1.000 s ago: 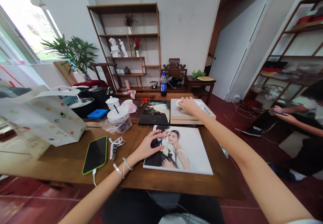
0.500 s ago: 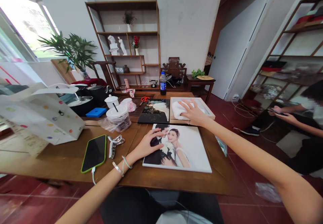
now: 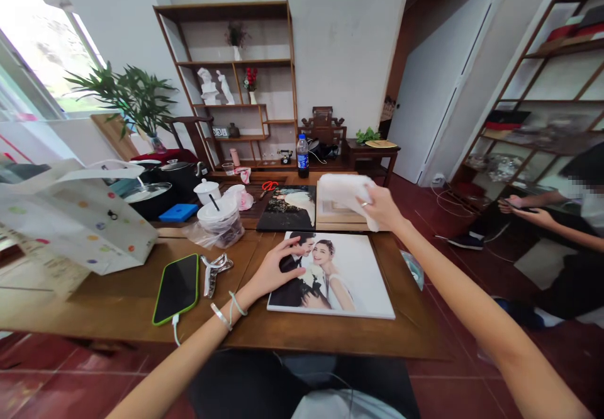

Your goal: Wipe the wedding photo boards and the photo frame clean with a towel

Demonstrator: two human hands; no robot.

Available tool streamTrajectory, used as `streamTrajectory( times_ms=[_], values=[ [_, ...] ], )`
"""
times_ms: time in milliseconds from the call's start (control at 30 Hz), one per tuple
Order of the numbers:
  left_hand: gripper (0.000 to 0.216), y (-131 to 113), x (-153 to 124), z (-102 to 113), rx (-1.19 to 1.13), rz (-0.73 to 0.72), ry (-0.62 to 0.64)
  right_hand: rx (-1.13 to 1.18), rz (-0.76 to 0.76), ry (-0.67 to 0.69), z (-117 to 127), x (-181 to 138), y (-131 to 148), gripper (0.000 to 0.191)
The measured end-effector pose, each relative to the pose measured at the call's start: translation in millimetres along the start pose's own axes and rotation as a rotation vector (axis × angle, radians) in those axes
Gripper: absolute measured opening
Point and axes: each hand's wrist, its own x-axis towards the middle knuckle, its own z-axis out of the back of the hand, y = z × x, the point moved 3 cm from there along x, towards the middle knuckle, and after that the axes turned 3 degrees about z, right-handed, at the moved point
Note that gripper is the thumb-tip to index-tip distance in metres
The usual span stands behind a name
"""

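Observation:
A white cloth (image 3: 344,187), blurred by motion, is gripped in my right hand (image 3: 381,205) above a shallow wooden frame (image 3: 325,216). My left hand (image 3: 278,267) rests with fingers apart on the left side of a white-edged photo panel (image 3: 368,280), which shows a couple in wedding clothes. The panel lies flat on the table in front of me. Behind it, beside the frame, lies a dark photo panel (image 3: 285,208) with a pale figure on it.
Left on the table (image 3: 226,331) are a phone (image 3: 177,288) with its cable, a silver clip (image 3: 216,273), a lidded cup (image 3: 218,217), a blue box (image 3: 178,212) and a paper bag (image 3: 117,224). Red scissors (image 3: 269,186) and a bottle (image 3: 302,156) stand farther back. A person (image 3: 580,217) sits at right.
My right hand has closed on the white cloth and lifted it off the wooden frame. My left hand stays on the photo panel.

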Motion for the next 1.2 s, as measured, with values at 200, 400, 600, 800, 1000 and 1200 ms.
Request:
streamTrajectory(
  times_ms=[200, 400, 600, 800, 1000, 1200],
  values=[
    [0.035, 1, -1, -1, 0.016, 0.016, -0.006, 0.570, -0.467, -0.703, 48, -48, -11, 0.031],
    [0.034, 3, 0, -15, 0.156, 0.085, -0.075, -0.073, -0.163, -0.514, 79, -111, 30, 0.009],
    [0.037, 0, -1, -20, 0.213, 0.085, -0.066, 0.058, 0.186, 0.273, 18, -142, 83, 0.022],
    [0.039, 2, -1, -16, 0.195, 0.101, -0.075, 0.112, 0.036, 0.364, 3, -147, 86, 0.022],
    [0.047, 8, -3, -18, 0.127, 0.119, -0.023, 0.068, 0.027, 0.358, 3, -146, 87, 0.027],
    [0.050, 15, -3, -22, 0.154, 0.089, 0.034, 0.010, 0.001, 0.415, -7, -126, 85, 0.026]
  ],
)
